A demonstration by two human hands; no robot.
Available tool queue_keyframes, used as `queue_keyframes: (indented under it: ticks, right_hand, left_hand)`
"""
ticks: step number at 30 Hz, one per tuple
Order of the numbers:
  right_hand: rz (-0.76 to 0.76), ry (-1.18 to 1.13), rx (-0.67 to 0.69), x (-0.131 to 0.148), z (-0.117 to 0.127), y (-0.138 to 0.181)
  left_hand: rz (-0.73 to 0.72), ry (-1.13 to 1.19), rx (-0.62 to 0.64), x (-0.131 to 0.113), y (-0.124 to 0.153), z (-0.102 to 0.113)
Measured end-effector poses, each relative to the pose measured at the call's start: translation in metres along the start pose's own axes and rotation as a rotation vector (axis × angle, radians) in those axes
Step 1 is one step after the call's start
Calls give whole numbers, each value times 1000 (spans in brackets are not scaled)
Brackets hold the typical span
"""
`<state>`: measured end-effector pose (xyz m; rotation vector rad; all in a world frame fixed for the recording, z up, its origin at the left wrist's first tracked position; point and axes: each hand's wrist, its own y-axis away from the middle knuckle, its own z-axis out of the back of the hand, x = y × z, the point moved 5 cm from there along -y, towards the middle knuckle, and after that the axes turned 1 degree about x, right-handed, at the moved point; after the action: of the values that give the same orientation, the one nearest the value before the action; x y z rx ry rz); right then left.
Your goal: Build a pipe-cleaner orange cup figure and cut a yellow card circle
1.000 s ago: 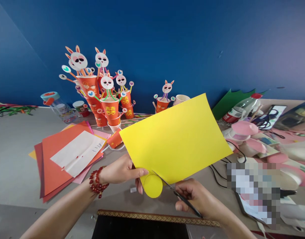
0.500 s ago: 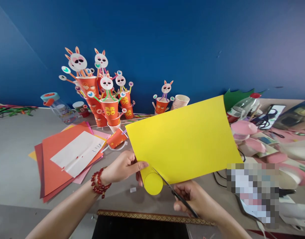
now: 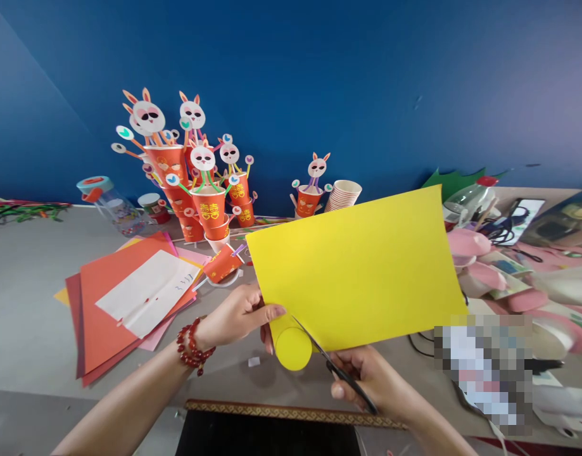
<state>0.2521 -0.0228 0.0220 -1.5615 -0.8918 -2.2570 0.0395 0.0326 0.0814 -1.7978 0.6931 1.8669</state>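
Observation:
A large sheet of yellow paper (image 3: 357, 272) is raised above the table, pinched at its lower left edge by my left hand (image 3: 246, 320), thumb on top. Red beads circle that wrist. At the sheet's lower left corner a round yellow disc (image 3: 293, 349) shows, its outline partly cut free; whether it is still joined to the sheet I cannot tell. My right hand (image 3: 361, 380) is closed round the black handles of a pair of scissors (image 3: 350, 380). Their blades lie against the paper just right of the disc, pointing up and left.
Red paper cups (image 3: 209, 212) with rabbit faces stand stacked at the back left, one cup (image 3: 223, 263) on its side. Coloured paper sheets (image 3: 105, 285) lie left. A bottle (image 3: 113, 206), a white cup stack (image 3: 344, 193) and pink items (image 3: 483, 278) are around.
The yellow sheet has shifted slightly right and turned a little in my left hand. The scissors have stayed almost in place beside the disc.

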Motion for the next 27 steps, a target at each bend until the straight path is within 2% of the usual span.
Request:
queue_keyframes:
  ticks: [4, 9, 14, 17, 21, 27]
  right_hand:
    - [25, 16, -24, 2, 0, 0]
    - [3, 17, -112, 0, 2, -2]
    - [81, 54, -217, 3, 1, -5]
    - [105, 74, -270, 8, -2, -7]
    - [122, 82, -293, 13, -9, -10]
    - [140, -46, -213, 5, -25, -16]
  left_hand:
    - [-13, 0, -13, 2, -2, 0]
    - [-153, 26, -73, 4, 0, 0]
    - [-279, -60, -225, 4, 12, -9]
    - [-252, -57, -311, 8, 19, -19]
    - [-188, 84, -370, 17, 28, -29]
    - [-156, 138, -384, 26, 36, -34]
